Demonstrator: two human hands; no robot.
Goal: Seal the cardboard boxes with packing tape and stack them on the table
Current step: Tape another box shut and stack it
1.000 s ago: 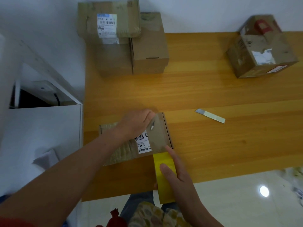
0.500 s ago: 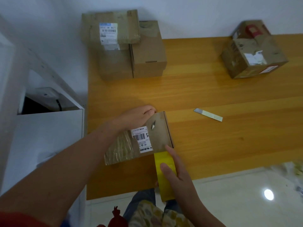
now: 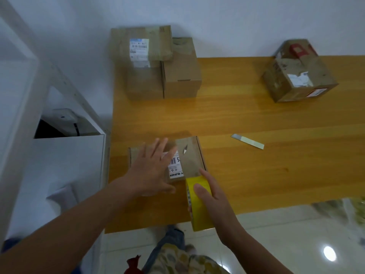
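A flat cardboard box (image 3: pixel 190 157) with a white barcode label lies near the front left of the wooden table (image 3: pixel 256 175). My left hand (image 3: pixel 152 171) is spread flat over its left half, fingers apart. My right hand (image 3: pixel 212 196) grips a yellow roll of packing tape (image 3: pixel 198 206) at the box's near right edge. A stack of cardboard boxes (image 3: pixel 158 64) stands at the table's far left corner: a labelled box on top, with a box (image 3: pixel 181 74) next to it. Another taped box (image 3: pixel 298 74) sits at the far right.
A utility knife (image 3: pixel 247 141) lies on the table to the right of the flat box. A white cabinet (image 3: pixel 65 159) stands against the table's left side. The tiled floor (image 3: pixel 276 238) and my legs show below the table's front edge.
My left hand has left the box's far edge and now lies spread over its top. The box has settled flat. My right hand still holds the tape roll.
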